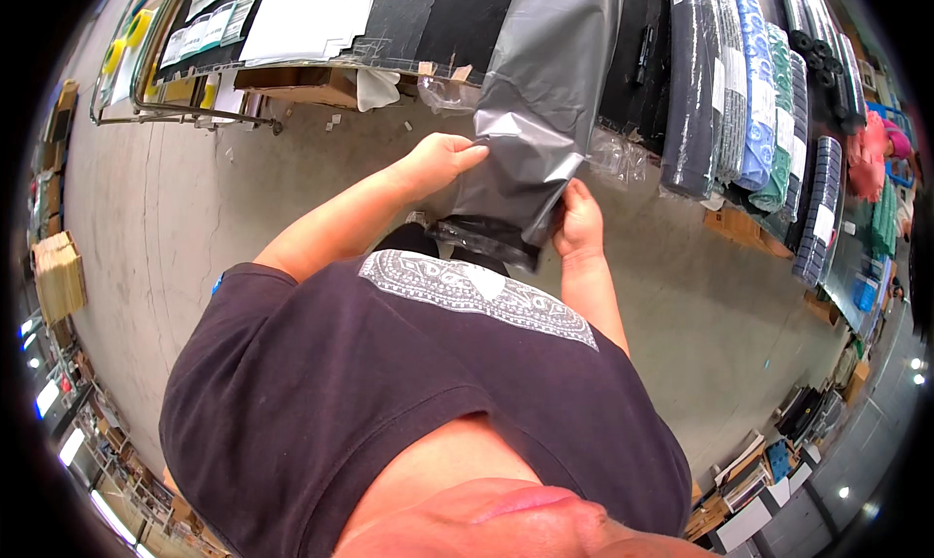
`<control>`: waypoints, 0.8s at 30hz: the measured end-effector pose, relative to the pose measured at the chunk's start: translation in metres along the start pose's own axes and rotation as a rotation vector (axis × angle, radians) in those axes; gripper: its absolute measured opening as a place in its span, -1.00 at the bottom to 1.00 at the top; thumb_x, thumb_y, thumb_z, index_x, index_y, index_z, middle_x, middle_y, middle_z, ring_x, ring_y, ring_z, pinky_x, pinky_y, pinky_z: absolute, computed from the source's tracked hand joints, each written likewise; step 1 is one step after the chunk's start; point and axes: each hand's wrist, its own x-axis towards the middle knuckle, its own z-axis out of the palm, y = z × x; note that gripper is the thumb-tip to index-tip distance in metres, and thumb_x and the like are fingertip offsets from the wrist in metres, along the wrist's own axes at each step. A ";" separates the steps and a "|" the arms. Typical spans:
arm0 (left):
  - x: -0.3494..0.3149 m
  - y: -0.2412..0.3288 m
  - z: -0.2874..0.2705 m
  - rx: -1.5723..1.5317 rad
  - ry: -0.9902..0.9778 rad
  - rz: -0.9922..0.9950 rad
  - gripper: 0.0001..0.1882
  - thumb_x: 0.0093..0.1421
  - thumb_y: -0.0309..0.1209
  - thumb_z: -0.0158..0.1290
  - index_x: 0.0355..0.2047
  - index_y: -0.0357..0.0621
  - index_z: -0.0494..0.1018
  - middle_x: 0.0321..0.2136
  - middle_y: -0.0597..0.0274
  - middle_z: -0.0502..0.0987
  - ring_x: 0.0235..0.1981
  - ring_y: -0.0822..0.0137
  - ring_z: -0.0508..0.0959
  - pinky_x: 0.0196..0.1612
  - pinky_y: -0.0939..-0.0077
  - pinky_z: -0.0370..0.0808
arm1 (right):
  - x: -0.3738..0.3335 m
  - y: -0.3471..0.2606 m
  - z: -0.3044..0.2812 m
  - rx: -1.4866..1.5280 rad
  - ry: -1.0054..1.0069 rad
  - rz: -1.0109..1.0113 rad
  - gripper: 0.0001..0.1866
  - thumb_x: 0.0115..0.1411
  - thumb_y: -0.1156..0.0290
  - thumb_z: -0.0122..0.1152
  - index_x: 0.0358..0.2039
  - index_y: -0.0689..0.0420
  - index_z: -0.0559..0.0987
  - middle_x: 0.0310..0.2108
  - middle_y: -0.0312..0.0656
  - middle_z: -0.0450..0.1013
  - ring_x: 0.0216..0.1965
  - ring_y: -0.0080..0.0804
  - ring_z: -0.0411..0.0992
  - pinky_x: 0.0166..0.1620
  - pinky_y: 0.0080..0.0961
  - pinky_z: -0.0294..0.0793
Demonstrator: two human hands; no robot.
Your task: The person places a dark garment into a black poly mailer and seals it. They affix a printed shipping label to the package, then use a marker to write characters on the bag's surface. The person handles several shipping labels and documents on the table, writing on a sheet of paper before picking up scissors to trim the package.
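Note:
A long grey plastic mailing bag (535, 101) lies over the edge of the black-topped table, and its near end hangs down in front of me. My left hand (443, 161) pinches the bag's left edge between thumb and fingers. On the other side, my right hand (580, 219) grips the right edge lower down, its fingers partly hidden by the plastic. The near end of the bag is dark and crumpled, close to my shirt. What the bag contains, if anything, cannot be seen.
White paper sheets (309, 18) lie on the table at left, near a wire rack (146, 101) with yellow tape rolls. Several wrapped fabric rolls (693, 91) stand at right. A black marker (644, 54) is beside the bag. Another person in a pink top (866, 159) is farther right.

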 end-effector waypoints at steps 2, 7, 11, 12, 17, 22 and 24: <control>-0.008 -0.010 -0.006 -0.019 0.037 -0.135 -0.70 0.34 -0.21 0.05 -0.16 -0.20 0.56 -0.32 0.31 0.61 -0.29 0.47 0.57 -0.23 0.55 0.49 | -0.002 0.005 -0.004 -0.065 0.187 -0.157 -0.81 0.36 0.34 0.11 -0.26 0.20 0.53 -0.35 -0.25 0.54 -0.31 -0.52 0.47 -0.14 -0.56 0.49; -0.027 -0.062 -0.001 -0.405 -0.094 -0.251 -0.78 0.33 -0.29 0.05 -0.13 -0.15 0.51 -0.28 0.32 0.58 -0.30 0.48 0.57 -0.18 0.49 0.54 | -0.013 0.017 0.003 -0.436 0.439 -0.268 -0.69 0.29 0.34 0.21 -0.10 0.31 0.49 -0.25 -0.21 0.51 -0.24 -0.51 0.43 -0.08 -0.56 0.43; -0.033 -0.079 -0.012 -0.315 -0.221 -0.188 -0.82 0.29 -0.33 0.11 -0.24 -0.18 0.51 -0.38 0.32 0.57 -0.37 0.50 0.55 -0.29 0.51 0.50 | -0.056 0.000 0.027 -0.357 0.153 -0.161 -0.57 0.23 0.44 0.26 0.06 0.34 0.41 -0.06 -0.14 0.49 -0.08 -0.41 0.46 0.05 -0.47 0.40; -0.042 -0.078 -0.014 -0.339 -0.294 -0.206 -0.82 0.29 -0.32 0.11 -0.25 -0.18 0.51 -0.39 0.31 0.57 -0.38 0.49 0.56 -0.29 0.50 0.50 | -0.067 0.003 0.024 -0.357 0.098 -0.144 -0.54 0.23 0.44 0.26 0.09 0.33 0.39 -0.02 -0.14 0.48 -0.05 -0.40 0.45 0.07 -0.47 0.39; -0.065 -0.051 -0.084 -0.046 -0.431 -0.067 -0.65 0.29 -0.29 0.11 -0.04 -0.27 0.42 -0.25 0.17 0.58 -0.22 0.30 0.60 -0.06 0.38 0.54 | -0.095 0.000 0.002 -0.297 -0.004 -0.300 -0.35 0.29 0.43 0.17 0.33 0.26 0.18 0.21 -0.08 0.33 0.21 -0.34 0.30 0.26 -0.41 0.24; 0.022 0.022 -0.125 1.178 0.274 1.151 -0.18 0.00 -0.33 0.25 0.27 -0.23 0.18 0.36 0.08 0.11 0.40 0.11 0.06 0.40 0.18 0.02 | 0.016 -0.067 -0.017 -1.593 0.229 -1.339 -0.14 -0.03 0.54 0.34 0.32 0.15 0.23 0.29 -0.02 0.23 0.29 -0.03 0.22 0.31 -0.26 0.20; 0.056 0.048 -0.113 1.476 0.245 1.206 -0.18 0.01 -0.25 0.23 0.27 -0.19 0.19 0.38 0.12 0.08 0.43 0.15 0.00 0.43 0.20 -0.04 | 0.063 -0.087 0.002 -1.598 0.080 -1.452 -0.08 -0.12 0.54 0.35 0.32 0.06 0.26 0.35 -0.14 0.18 0.36 -0.13 0.13 0.35 -0.26 0.15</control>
